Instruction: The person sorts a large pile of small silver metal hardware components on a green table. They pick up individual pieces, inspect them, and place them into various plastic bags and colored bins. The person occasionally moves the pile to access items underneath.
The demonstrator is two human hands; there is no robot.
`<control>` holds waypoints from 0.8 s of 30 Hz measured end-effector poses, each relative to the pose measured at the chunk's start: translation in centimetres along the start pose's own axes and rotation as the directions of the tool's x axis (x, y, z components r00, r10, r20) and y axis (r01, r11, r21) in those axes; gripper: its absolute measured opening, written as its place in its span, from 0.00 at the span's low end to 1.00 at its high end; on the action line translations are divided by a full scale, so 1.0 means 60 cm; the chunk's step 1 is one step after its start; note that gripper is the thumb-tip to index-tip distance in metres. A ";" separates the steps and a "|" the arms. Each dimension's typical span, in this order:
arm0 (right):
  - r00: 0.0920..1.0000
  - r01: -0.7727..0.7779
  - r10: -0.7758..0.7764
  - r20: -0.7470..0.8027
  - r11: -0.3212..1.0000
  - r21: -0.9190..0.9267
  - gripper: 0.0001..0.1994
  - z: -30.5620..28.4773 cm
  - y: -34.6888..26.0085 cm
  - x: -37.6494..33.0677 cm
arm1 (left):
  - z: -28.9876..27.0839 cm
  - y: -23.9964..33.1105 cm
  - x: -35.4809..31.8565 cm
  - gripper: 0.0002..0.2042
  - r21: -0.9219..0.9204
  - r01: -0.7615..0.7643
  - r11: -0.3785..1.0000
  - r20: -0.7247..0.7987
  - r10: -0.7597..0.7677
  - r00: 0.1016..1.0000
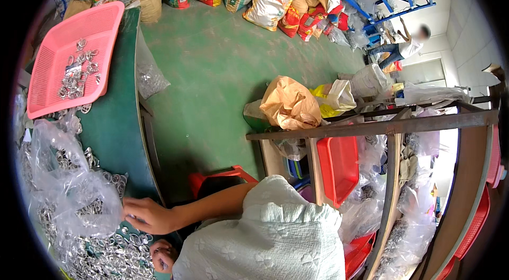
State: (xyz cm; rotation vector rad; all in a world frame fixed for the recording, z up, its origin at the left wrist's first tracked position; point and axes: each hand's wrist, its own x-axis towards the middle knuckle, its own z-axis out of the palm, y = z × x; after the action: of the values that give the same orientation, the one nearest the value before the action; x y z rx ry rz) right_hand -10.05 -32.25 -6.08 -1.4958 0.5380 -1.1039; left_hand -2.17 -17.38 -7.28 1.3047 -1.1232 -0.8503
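Note:
My right hand (151, 215) reaches over the green tabletop (121, 137) with curled fingers, its fingertips beside a clear plastic bag (74, 190). Whatever the fingers pinch is too small to make out. Just below it, my left hand (163, 256) is curled close to the table edge, its grip partly hidden. A loose pile of small silver ring-like metal pieces (114, 259) spreads over the table next to both hands. More such pieces lie in and under the bag. Farther along the table, a pink plastic basket (114, 25) holds several of the silver pieces.
Behind me stands a metal-framed rack (371, 128) with a red tray (339, 169) and plastic bags. A crumpled brown paper bag (290, 104) sits by its end. Filled sacks (270, 2) line the far side of the green floor. Another person (405, 47) stands near blue shelving.

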 end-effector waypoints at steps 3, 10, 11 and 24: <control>1.000 0.023 -0.024 -0.007 0.997 -0.067 0.03 0.004 -0.005 0.004 | -0.003 -0.002 0.002 0.09 0.067 -0.002 0.998 -0.022 0.004 1.000; 0.970 -0.033 0.105 0.220 0.951 -0.307 0.07 0.009 0.024 -0.005 | 0.010 -0.026 0.028 0.04 0.151 0.008 0.988 -0.017 -0.006 1.000; 0.958 -0.035 0.128 0.255 0.940 -0.338 0.07 0.010 0.028 -0.006 | 0.011 -0.031 0.032 0.04 0.155 0.008 0.988 -0.014 -0.006 1.000; 0.938 0.002 0.105 0.331 0.951 -0.308 0.19 0.002 0.040 -0.021 | 0.009 -0.018 -0.007 0.05 0.510 0.005 0.860 -0.098 0.053 0.994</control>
State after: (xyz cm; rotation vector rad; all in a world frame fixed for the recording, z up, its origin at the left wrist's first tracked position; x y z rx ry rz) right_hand -9.97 -31.75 -8.74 -1.8859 0.5129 -0.7121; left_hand -2.68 -17.28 -8.45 1.7450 -1.3264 -0.4603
